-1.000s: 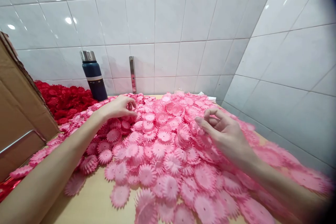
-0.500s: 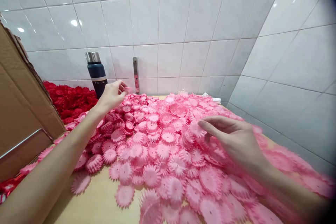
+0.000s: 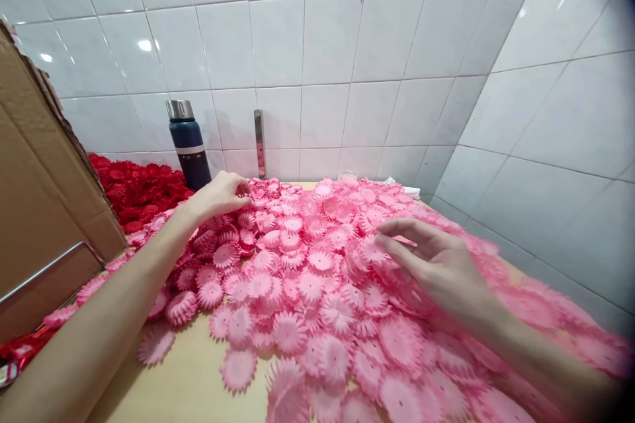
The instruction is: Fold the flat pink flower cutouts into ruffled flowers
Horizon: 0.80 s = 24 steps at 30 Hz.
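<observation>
Pink scalloped flower-petal discs point(image 3: 322, 258), each with a small centre hole, lie in a wide heap on the table. My left hand point(image 3: 223, 193) is at the far left edge of the heap. Its fingers are curled with the tips against the discs, and what they pinch, if anything, is hidden. Over the right part of the heap is my right hand point(image 3: 436, 258). Its thumb and index finger are apart, their tips beside a pale pink disc. The other fingers are partly hidden behind the thumb.
Red petal discs point(image 3: 141, 188) are piled at the back left. A dark blue bottle point(image 3: 191, 152) stands beside them. A cardboard box point(image 3: 44, 165) rises at the left edge. White tiled walls point(image 3: 327, 33) bound the back and right; a metal strip point(image 3: 259, 144) is upright at the back.
My left hand has come down and slightly right onto the heap; the pink piece seen at its fingertips no longer shows. My right hand has hardly moved. The view has shifted slightly.
</observation>
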Available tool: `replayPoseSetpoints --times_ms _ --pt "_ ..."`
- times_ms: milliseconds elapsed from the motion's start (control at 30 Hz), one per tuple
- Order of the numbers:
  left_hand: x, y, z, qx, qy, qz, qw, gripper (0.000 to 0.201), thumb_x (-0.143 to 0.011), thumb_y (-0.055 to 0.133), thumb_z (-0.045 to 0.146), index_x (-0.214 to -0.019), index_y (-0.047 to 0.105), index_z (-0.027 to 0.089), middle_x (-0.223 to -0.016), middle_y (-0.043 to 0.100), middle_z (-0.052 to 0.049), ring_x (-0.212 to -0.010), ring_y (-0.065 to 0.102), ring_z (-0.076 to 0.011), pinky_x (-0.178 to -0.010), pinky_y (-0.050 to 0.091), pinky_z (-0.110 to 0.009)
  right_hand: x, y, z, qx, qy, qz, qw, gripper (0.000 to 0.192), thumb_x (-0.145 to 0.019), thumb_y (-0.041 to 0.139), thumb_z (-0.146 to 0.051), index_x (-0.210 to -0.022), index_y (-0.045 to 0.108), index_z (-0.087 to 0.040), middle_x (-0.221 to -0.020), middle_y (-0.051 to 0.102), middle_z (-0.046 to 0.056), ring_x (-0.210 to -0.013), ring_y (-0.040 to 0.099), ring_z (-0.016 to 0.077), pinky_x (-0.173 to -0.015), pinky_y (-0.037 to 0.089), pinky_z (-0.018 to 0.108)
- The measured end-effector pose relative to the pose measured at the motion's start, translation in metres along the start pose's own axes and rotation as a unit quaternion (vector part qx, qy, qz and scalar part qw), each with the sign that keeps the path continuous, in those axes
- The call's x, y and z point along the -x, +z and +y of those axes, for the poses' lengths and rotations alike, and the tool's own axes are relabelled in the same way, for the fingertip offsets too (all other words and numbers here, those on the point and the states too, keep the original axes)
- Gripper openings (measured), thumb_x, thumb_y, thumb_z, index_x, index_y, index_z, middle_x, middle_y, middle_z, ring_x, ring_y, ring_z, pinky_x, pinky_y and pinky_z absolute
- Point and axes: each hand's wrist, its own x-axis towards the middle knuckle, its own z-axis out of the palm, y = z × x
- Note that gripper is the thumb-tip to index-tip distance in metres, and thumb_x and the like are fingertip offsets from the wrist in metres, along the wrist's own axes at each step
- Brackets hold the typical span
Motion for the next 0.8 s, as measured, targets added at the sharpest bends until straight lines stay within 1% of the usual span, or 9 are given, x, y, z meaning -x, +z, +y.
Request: replayPoseSetpoints --times_ms 67,133,233,333,400,500,567,700,800 --pt "0.001 -0.001 0.002 0.0 -0.006 0.01 1.0 0.029 -0.072 0.059 0.031 -0.092 0.073 0.014 -0.082 0.075 -0.01 -0.078 0.068 -0.0241 -0.077 0.052 -0.032 0.001 0.0 -0.001 -0.007 0.011 -0.001 1.0 0.023 -0.073 0.074 -0.042 -0.083 0.068 -0.022 -0.085 0.068 0.003 -0.073 0.065 0.0156 -0.058 0.053 0.022" --pt "0.002 -0.002 0.002 0.005 -0.013 0.023 1.0 0.037 -0.073 0.056 0.029 -0.103 0.071 0.014 -0.082 0.075 -0.01 -0.076 0.069 -0.0239 -0.075 0.053 -0.032 0.001 -0.001 -0.001 -0.01 0.018 0.005 1.0 0.022 -0.073 0.074 -0.042 -0.081 0.068 -0.022 -0.082 0.067 0.003 -0.066 0.063 0.0134 -0.052 0.051 0.02" --pt "0.003 -0.004 0.0 0.021 -0.017 0.034 0.999 0.041 -0.074 0.056 0.03 -0.11 0.068 0.014 -0.082 0.075 -0.009 -0.073 0.069 -0.0242 -0.072 0.054 -0.033 0.002 -0.002 -0.002 -0.01 0.016 0.023 1.0 0.022 -0.073 0.074 -0.042 -0.079 0.068 -0.021 -0.078 0.066 0.002 -0.061 0.06 0.011 -0.05 0.05 0.019" --pt "0.003 -0.005 -0.004 0.04 -0.026 0.049 0.998 0.039 -0.072 0.06 0.034 -0.105 0.068 0.015 -0.082 0.074 -0.009 -0.073 0.069 -0.0248 -0.07 0.055 -0.034 0.001 -0.003 -0.003 -0.022 0.012 0.03 0.999 0.023 -0.07 0.077 -0.041 -0.077 0.068 -0.021 -0.079 0.067 0.002 -0.068 0.065 0.0143 -0.058 0.056 0.022" --pt "0.003 -0.006 -0.006 0.058 -0.035 0.072 0.995 0.042 -0.075 0.058 0.038 -0.109 0.063 0.015 -0.089 0.073 -0.011 -0.076 0.069 -0.0237 -0.069 0.055 -0.033 0.0 -0.003 -0.003 -0.03 0.015 0.026 0.999 0.024 -0.068 0.078 -0.04 -0.08 0.069 -0.022 -0.084 0.069 0.003 -0.077 0.069 0.0188 -0.068 0.059 0.028" --pt "0.003 -0.006 -0.006 0.094 -0.05 0.12 0.987 0.049 -0.082 0.051 0.046 -0.121 0.054 0.016 -0.107 0.07 -0.012 -0.087 0.069 -0.0214 -0.072 0.055 -0.03 0.001 -0.002 -0.003 -0.031 0.024 0.023 0.999 0.034 -0.065 0.081 -0.037 -0.095 0.071 -0.025 -0.1 0.072 0.004 -0.089 0.07 0.0218 -0.082 0.059 0.034" --pt "0.003 -0.006 -0.009 0.092 -0.068 0.132 0.985 0.052 -0.082 0.05 0.052 -0.121 0.054 0.018 -0.111 0.069 -0.011 -0.09 0.068 -0.0218 -0.075 0.055 -0.03 0.001 -0.001 -0.003 -0.023 0.03 0.018 0.999 0.041 -0.065 0.081 -0.036 -0.103 0.071 -0.027 -0.107 0.072 0.004 -0.093 0.069 0.0222 -0.087 0.057 0.036" --pt "0.003 -0.009 -0.028 0.044 -0.103 0.1 0.989 0.045 -0.079 0.054 0.052 -0.107 0.064 0.018 -0.098 0.072 -0.011 -0.083 0.067 -0.0241 -0.076 0.053 -0.034 0.002 -0.001 0.0 -0.001 0.018 0.003 1.0 0.026 -0.067 0.078 -0.041 -0.085 0.074 -0.023 -0.091 0.074 0.006 -0.087 0.069 0.0229 -0.08 0.058 0.034" --pt "0.005 -0.012 -0.048 0.008 -0.128 0.095 0.987 0.04 -0.076 0.058 0.045 -0.106 0.064 0.02 -0.097 0.071 -0.011 -0.085 0.066 -0.0263 -0.079 0.051 -0.037 0.002 -0.001 0.002 -0.015 0.006 -0.005 1.0 0.026 -0.071 0.075 -0.043 -0.084 0.068 -0.022 -0.086 0.071 0.004 -0.079 0.066 0.018 -0.069 0.055 0.026"
